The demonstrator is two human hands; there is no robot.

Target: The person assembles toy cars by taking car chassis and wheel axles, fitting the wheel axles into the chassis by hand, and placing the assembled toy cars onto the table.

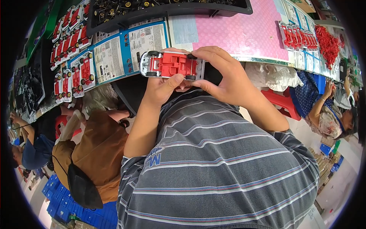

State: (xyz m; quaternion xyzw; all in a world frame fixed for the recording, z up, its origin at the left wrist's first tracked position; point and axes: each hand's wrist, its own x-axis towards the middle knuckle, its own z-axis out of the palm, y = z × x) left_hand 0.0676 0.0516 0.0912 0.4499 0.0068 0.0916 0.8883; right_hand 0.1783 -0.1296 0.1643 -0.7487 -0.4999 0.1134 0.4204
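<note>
A toy car (173, 65) lies upside down between my hands, close to the table's near edge. Its white body shell frames a red underside with thin metal axles and dark wheels at the corners. My left hand (164, 87) grips it from below, thumb pressed on the red part's near edge. With fingertips on the far right wheel and thumb at the near right corner, my right hand (223, 72) pinches the car's right end. The fingers under the car are mostly hidden.
A black tray (167, 14) of wheel parts stands at the back. Upturned toy cars (78, 42) sit in rows at left, beside printed card sheets (126, 47). At right are white-and-red car bodies (297, 36) and a red heap of parts (326, 44). Co-workers sit on both sides.
</note>
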